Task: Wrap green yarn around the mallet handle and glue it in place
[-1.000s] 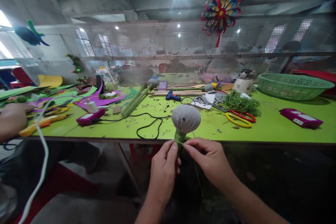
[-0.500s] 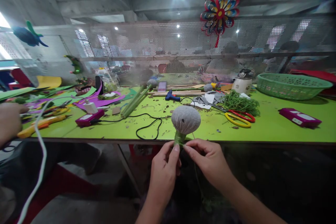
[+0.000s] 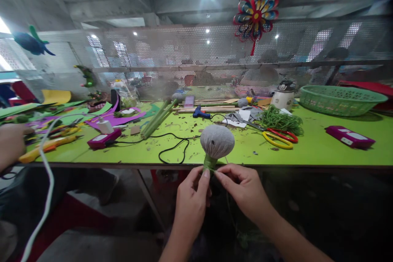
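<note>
In the head view, we saw the gray cloth ball (image 3: 217, 141) near the middle, held up at the near edge of the green surface (image 3: 310, 153). Our left hand (image 3: 190, 198) held its green-wrapped neck (image 3: 209, 162) between thumb and fingers. Our right hand (image 3: 245, 184) was just beside it, with its thumb and finger in a tight pinch on what looked like a thin green strip. We could not tell how much of the strip was left, because it got lost in the dark below.

We thought the strip could slip if the right pinch got weak, and then the wrap might come loose. A hard tug could snap it. The big ball looked top-heavy, so a soft left grip could let it tip, or drop off the near edge. A faint strand (image 3: 228, 201) hung under the right hand, and it might catch on something down there. The scissors (image 3: 265, 130) and the tangle of green string (image 3: 282, 120) lay well apart from our hands, so bumping them seemed less likely.
</note>
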A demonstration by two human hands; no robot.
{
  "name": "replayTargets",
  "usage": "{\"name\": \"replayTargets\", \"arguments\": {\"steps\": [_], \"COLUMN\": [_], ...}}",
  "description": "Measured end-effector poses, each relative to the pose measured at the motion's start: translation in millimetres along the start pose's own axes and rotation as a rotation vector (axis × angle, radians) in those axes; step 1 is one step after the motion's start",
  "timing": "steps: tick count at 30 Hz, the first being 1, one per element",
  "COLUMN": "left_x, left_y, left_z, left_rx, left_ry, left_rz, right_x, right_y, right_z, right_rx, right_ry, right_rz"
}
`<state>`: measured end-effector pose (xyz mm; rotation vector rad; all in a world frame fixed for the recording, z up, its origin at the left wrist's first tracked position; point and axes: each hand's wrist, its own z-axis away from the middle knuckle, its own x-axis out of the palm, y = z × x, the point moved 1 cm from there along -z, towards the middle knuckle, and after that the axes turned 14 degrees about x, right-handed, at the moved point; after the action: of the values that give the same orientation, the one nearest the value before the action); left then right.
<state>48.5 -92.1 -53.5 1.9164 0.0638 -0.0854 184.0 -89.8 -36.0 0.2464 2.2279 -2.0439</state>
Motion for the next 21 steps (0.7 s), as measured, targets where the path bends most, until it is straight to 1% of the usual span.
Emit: {"name": "replayTargets", "arguments": {"steps": [7,11,16,21], "left_x": [0.4,-0.2,-0.2,0.7], "left_y": [1.9,3.6,5.4,3.4], "left_z": [-0.1,0.4,0.1,-0.5], "left_rx": [-0.027,-0.045,-0.047,-0.016], "left_ry": [0.001,-0.011,-0.008,0.018], "left_rz": [0.008,0.053,0.040,0.022], "right_x": [0.2,-0.2,-0.2,-0.2], "right_y": [0.1,0.5,-0.1,0.4], "right_z": [1.0,1.7,2.0,2.4], "right_rx": [0.010,0.016,0.013,0.019], "right_ry": [-0.002,-0.003,-0.004,-0.008], "right_rz": [-0.002,0.000,0.002,0.002]}}
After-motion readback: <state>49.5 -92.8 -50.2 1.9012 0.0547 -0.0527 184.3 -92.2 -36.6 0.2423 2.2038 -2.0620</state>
